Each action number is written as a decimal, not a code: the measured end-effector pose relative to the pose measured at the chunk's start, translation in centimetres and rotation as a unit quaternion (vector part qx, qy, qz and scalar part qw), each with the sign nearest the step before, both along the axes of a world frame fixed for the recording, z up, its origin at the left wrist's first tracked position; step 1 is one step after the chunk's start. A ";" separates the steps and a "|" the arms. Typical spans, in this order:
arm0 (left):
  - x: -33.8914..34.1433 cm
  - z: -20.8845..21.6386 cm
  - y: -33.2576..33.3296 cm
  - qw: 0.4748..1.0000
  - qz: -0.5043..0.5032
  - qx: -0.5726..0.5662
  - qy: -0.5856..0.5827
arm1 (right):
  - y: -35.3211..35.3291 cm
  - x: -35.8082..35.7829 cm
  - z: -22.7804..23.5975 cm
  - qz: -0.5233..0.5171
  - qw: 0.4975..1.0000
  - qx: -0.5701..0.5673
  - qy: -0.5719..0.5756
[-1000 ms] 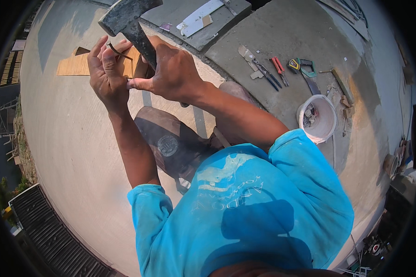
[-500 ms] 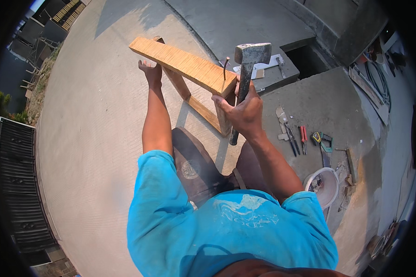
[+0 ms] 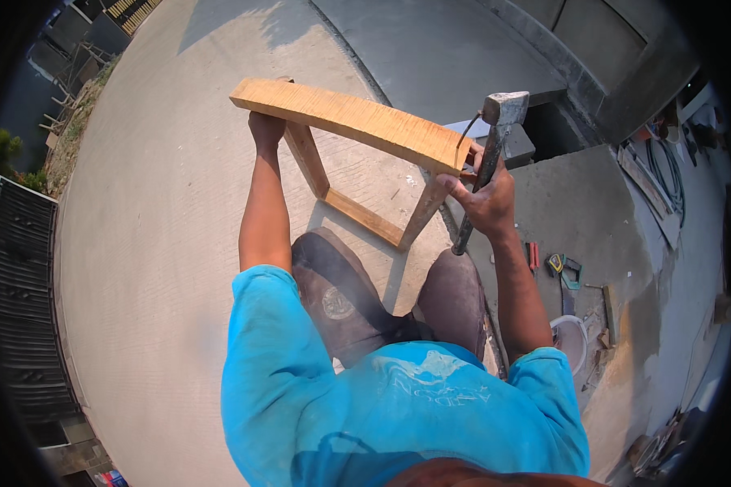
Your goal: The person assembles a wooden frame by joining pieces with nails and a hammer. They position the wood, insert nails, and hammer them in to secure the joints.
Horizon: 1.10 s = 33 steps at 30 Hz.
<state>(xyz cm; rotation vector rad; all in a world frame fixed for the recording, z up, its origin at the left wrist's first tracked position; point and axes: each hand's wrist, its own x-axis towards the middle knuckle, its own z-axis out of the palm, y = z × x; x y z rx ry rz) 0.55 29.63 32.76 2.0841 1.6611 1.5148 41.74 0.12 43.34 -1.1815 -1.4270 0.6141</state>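
A wooden frame (image 3: 364,213) of four-sided shape, with a wide pale board (image 3: 349,118) along its top, is tilted up in front of me. Under the board's left end my left hand (image 3: 266,130) grips the frame; its fingers are mostly hidden by the wood. At the right end, my right hand (image 3: 487,199) is closed round the dark handle of a hammer (image 3: 505,109), head upward, while its thumb presses the frame's corner. A bent nail (image 3: 466,138) sticks up from the board's right end, close beside the hammer head.
On the concrete to my right lie red-handled pliers (image 3: 532,254), a green-and-black handsaw (image 3: 571,272) and a yellow tape measure (image 3: 555,262). A white bucket (image 3: 573,337) stands nearer. Beyond is an open pit (image 3: 551,130). A coiled hose (image 3: 666,174) lies by the right wall.
The frame's right end and the hammer have shifted right and slightly toward me. My left hand, fingers spread before, has closed on the frame's left end.
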 end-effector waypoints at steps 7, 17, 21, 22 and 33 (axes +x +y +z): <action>-3.1 3.0 -11.4 0.980 0.123 -0.082 0.134 | 6.0 8.9 -1.0 0.139 0.987 -0.046 -0.065; -8.1 1.1 -18.2 0.956 -0.028 -0.148 -0.253 | 8.0 4.1 3.2 0.224 0.970 -0.069 -0.066; -9.8 0.4 -18.7 0.864 -0.177 -0.121 -0.456 | 9.0 3.0 0.7 0.237 0.968 -0.054 -0.059; -9.1 1.4 -19.1 0.848 -0.234 -0.117 -0.461 | 8.8 3.4 0.7 0.226 0.971 -0.056 -0.049; -9.1 1.1 -20.9 0.824 -0.288 -0.060 -0.484 | 8.3 3.1 0.8 0.202 0.976 -0.051 -0.060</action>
